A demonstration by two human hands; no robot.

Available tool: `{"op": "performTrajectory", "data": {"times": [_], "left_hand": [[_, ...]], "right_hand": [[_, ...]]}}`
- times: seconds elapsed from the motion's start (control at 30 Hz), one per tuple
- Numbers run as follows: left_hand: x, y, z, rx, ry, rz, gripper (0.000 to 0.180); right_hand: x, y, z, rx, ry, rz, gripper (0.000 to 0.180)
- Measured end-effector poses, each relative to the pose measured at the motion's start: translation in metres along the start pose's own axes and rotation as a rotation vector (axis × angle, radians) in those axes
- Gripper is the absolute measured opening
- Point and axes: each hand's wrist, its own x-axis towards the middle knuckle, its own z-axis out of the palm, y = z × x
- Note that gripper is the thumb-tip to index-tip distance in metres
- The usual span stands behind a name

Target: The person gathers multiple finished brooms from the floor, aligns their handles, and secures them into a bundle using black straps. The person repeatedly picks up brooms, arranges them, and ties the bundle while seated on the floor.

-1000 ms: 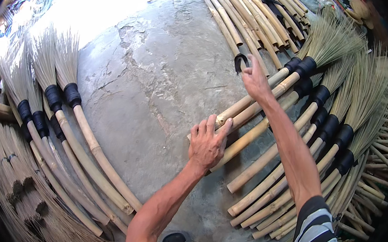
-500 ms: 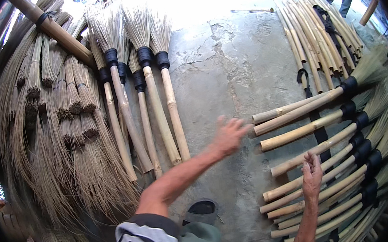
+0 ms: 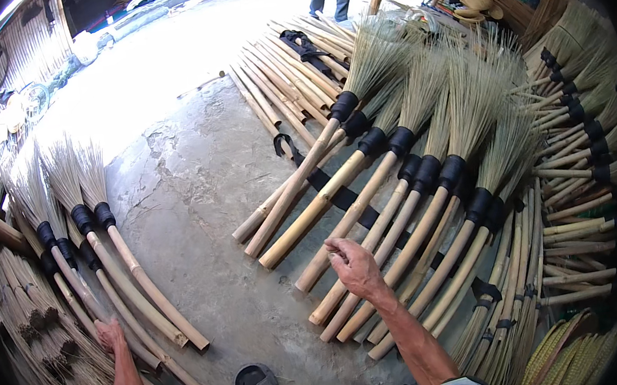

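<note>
Head view: a broom (image 3: 80, 291) with a black binding and bamboo handle lies at the left, among other bound brooms (image 3: 104, 215). The left hand (image 3: 111, 336) is down on its handle, fingers bent at the pole; blur and angle hide their far side, so I cannot tell whether they close around it. Loose straw bundles (image 3: 22, 298) lie just left of that hand. Across the bare concrete floor (image 3: 177, 229), the right hand (image 3: 355, 266) hangs over the lower handles of a row of brooms (image 3: 317, 205), its fingers loosely curled and nothing visible in them; whether it touches a pole cannot be told. Black strapping (image 3: 347, 202) passes beneath that row, and bamboo poles (image 3: 285, 78) lie beyond.

Half a second ago the left hand was over the floor, fingers spread, near the right-hand row's handle ends; now it is at the left group. The right hand remains by its row, and the view has swung rightward.
</note>
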Motion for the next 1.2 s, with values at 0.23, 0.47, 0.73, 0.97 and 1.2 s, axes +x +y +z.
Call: {"op": "performTrajectory", "data": {"times": [0.23,0.47,0.73,0.97,1.2], "left_hand": [[0.024,0.039,0.014,-1.087,-0.195,-0.242,0.027],[-0.177,0.144,-0.092,-1.655,-0.707,-0.221,0.017],[-0.301,0.245,-0.193,-1.721,-1.102,0.037,0.016],[-0.373,0.319,-0.229,-1.449,-1.176,0.536,0.028],[-0.431,0.381,-0.198,-0.979,-1.05,1.224,0.041]], "right_hand": [[-0.005,-0.024,0.02,-0.149,-0.178,-0.147,0.04],[-0.049,-0.097,0.135,0.001,-0.466,-0.413,0.06],[-0.103,-0.101,0.136,0.168,-0.114,-0.241,0.066],[-0.087,-0.084,0.12,0.374,0.112,-0.017,0.058],[-0.034,-0.023,0.155,0.847,0.278,-0.077,0.036]]}}
